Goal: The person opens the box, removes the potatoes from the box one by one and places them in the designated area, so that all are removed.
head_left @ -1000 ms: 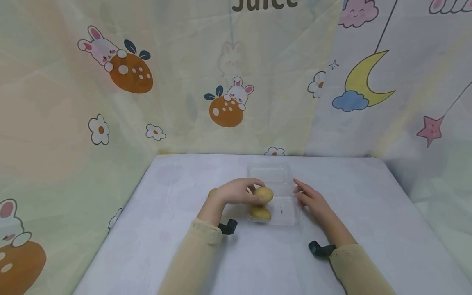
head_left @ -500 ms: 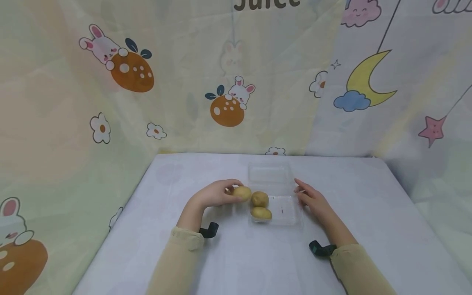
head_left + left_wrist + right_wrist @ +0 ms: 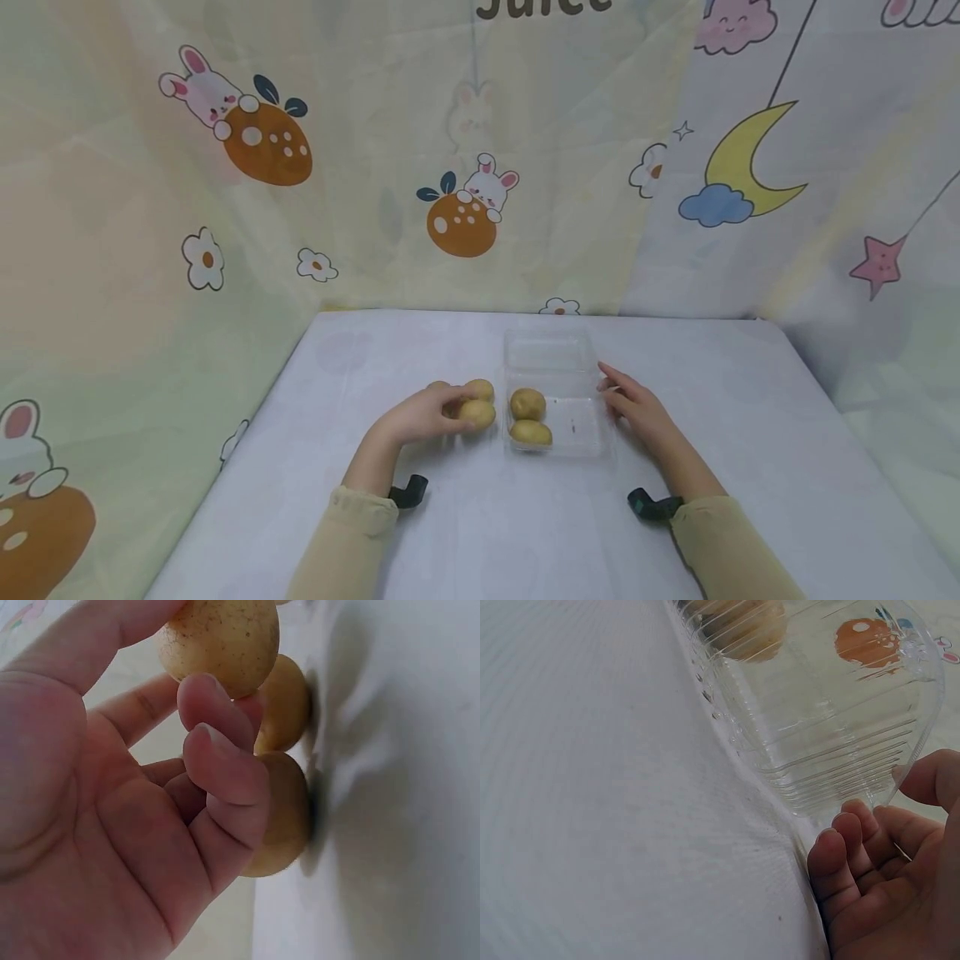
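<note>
My left hand (image 3: 418, 417) pinches a potato (image 3: 477, 415) between thumb and fingertips, just left of the clear plastic container (image 3: 576, 433). Close behind that potato lies another potato (image 3: 481, 389), and a further potato (image 3: 437, 385) peeks out past the hand. In the left wrist view the held potato (image 3: 221, 645) is raised off the white surface, with two more beyond the curled fingers. Inside the container's left end sit a rounder potato (image 3: 528, 403) and an oval potato (image 3: 531, 433). At its right end my right hand (image 3: 636, 410) holds the rim, thumb over the edge.
The container's lid (image 3: 549, 352) lies folded back, away from me. A white cloth covers the table (image 3: 525, 533), and printed curtains (image 3: 360, 208) stand behind and at both sides. Dark wrist cameras (image 3: 408, 492) sit on both wrists.
My left hand has left a potato in the container, beside the one there, and moved left and nearer to me, where it grips another. My right hand has stayed at the rim.
</note>
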